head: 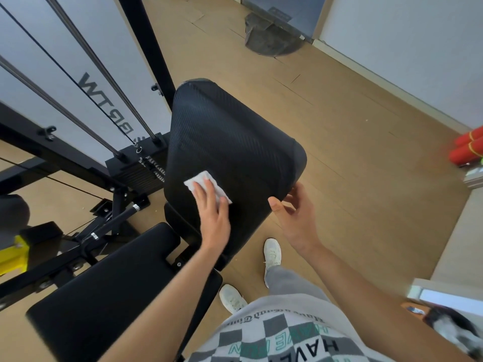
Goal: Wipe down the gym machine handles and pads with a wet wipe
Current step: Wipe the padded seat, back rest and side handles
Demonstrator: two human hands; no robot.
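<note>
One white wet wipe point(206, 182) lies pressed under the flat, straight fingers of the left hand point(213, 216) on the black ribbed back pad point(230, 137), one of two pads in view; the smooth black seat pad point(109, 291) sits beneath that forearm. The right hand point(296, 216), loosely spread and holding nothing, hovers at the back pad's edge. Light wooden floor point(352, 158) and white walls point(405, 48) lie beyond both hands.
</note>
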